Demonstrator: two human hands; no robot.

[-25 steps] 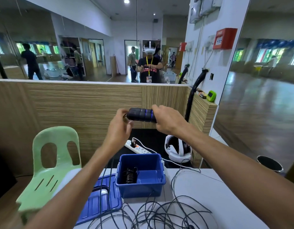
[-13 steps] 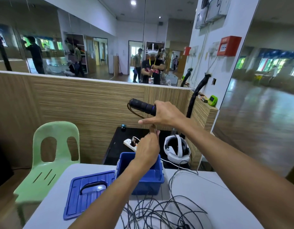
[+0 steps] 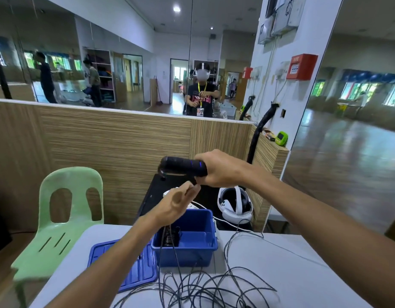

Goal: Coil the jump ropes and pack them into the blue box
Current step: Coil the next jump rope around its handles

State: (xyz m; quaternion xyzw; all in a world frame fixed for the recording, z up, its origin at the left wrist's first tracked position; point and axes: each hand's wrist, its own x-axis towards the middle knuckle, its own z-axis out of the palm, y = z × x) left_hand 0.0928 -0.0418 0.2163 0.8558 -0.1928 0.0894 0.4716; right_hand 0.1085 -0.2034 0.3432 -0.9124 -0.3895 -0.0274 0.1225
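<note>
My right hand (image 3: pixel 221 168) grips the black jump rope handles (image 3: pixel 181 166) level above the table, their free ends pointing left. Just below, my left hand (image 3: pixel 177 201) pinches the thin rope cord (image 3: pixel 164 247), which hangs down past the blue box (image 3: pixel 192 250) to a loose tangle of cord (image 3: pixel 196 290) on the white table (image 3: pixel 292 274). A coiled black rope (image 3: pixel 173 237) lies inside the open box. The box's blue lid (image 3: pixel 141 270) lies flat to its left, partly under my left forearm.
A green plastic chair (image 3: pixel 58 218) stands left of the table. Behind the box a black stand holds a white power strip and a white headset (image 3: pixel 235 205). A wooden partition (image 3: pixel 116 147) with mirrors above closes off the back.
My left hand left the handles' left end, dropped below my right hand and took the cord. The handles have stayed at about the same height in my right hand.
</note>
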